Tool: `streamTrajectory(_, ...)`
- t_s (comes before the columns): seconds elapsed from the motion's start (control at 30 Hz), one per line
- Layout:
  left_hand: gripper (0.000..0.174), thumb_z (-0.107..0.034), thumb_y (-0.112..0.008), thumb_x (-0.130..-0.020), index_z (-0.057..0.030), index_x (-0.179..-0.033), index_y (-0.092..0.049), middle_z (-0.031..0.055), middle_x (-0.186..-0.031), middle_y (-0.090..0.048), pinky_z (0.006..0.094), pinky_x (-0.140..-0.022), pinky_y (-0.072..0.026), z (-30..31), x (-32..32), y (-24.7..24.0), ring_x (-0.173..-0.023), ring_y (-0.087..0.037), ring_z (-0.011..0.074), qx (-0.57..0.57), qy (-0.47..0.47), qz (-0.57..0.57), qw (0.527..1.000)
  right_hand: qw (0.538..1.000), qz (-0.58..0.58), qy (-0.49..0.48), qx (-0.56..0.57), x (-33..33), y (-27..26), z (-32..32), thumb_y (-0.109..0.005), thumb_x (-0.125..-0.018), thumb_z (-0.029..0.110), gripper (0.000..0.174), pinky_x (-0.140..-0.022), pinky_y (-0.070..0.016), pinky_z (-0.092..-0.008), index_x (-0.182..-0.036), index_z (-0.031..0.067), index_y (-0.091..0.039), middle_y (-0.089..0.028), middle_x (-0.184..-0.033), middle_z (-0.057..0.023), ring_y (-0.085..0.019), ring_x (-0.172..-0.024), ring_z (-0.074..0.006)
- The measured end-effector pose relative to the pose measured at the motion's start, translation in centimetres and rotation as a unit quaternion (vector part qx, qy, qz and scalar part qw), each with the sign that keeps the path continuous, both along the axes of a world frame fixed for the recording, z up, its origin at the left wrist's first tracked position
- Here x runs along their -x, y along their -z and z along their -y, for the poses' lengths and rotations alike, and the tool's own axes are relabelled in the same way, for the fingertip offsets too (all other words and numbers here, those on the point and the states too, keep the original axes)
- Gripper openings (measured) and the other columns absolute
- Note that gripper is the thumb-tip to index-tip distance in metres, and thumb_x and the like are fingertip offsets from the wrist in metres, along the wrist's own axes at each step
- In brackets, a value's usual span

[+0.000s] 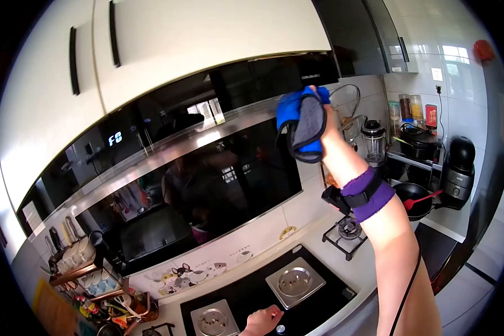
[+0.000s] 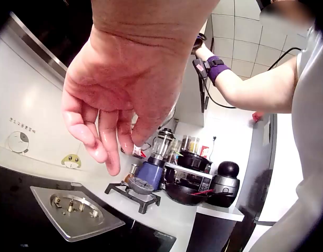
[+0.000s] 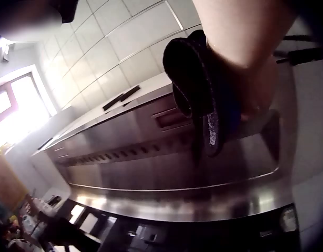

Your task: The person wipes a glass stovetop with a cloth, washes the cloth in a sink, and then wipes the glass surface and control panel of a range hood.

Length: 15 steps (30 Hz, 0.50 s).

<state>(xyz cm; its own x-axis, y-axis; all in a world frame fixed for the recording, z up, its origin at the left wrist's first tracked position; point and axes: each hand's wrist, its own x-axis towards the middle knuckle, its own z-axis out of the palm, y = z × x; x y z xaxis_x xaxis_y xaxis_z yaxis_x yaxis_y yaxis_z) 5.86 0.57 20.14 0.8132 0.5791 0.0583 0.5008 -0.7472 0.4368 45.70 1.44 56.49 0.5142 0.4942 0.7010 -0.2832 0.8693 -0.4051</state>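
Note:
My right hand [image 1: 329, 120] is raised to the right end of the glossy black range hood [image 1: 229, 185]. It grips a folded blue and grey cleaning cloth [image 1: 308, 120], which overlaps the hood's front in the head view. In the right wrist view the cloth [image 3: 203, 100] looks dark and bunched beside the hand, under the hood's steel underside [image 3: 203, 163]. Low over the cooktop [image 1: 252, 302], my left hand [image 1: 265, 320] holds nothing. The left wrist view shows its fingers [image 2: 109, 134] hanging loosely, slightly bent.
Two square steel burner plates [image 1: 313, 283] sit in the cooktop. Beyond lie a pan support [image 1: 335, 238], a blender [image 1: 374, 140], a black pot [image 1: 420, 144] and a wok [image 1: 414, 193] with a red utensil. A crowded rack [image 1: 84, 263] stands at left, below white cabinets [image 1: 207, 45].

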Motion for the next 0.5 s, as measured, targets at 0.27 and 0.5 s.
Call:
streamTrajectory(0.27,0.023,-0.037,-0.059,-0.089,-0.0148,-0.093,-0.064,0.0129,-0.083,-0.070,0.0479,-0.066,-0.0534,0.4,-3.1,0.4,-0.079,-0.067,0.0357,0.015,0.011,0.002,1.000,0.917,-0.178,0.355,-0.043,-7.0,0.6,5.1,-0.060,-0.096,0.030,0.027,-0.068,-0.0501,-0.0325,-0.099,0.0038,-0.061,-0.062,-0.084,-0.0038,-0.060,-0.074,-0.0163)
streamTrajectory(0.5,0.025,-0.037,-0.060,-0.089,-0.0134,-0.092,-0.065,0.0123,-0.080,-0.070,0.0470,-0.065,-0.0535,-1.2,-4.9,2.1,-0.078,-0.067,0.0354,-0.009,0.022,0.006,1.000,0.620,0.312,0.701,-0.167,2.6,-3.9,5.4,-0.063,-0.089,0.032,0.043,-0.095,-0.0400,-0.0484,-0.121,0.0047,-0.057,-0.055,-0.124,-0.0180,-0.054,-0.114,-0.0367)
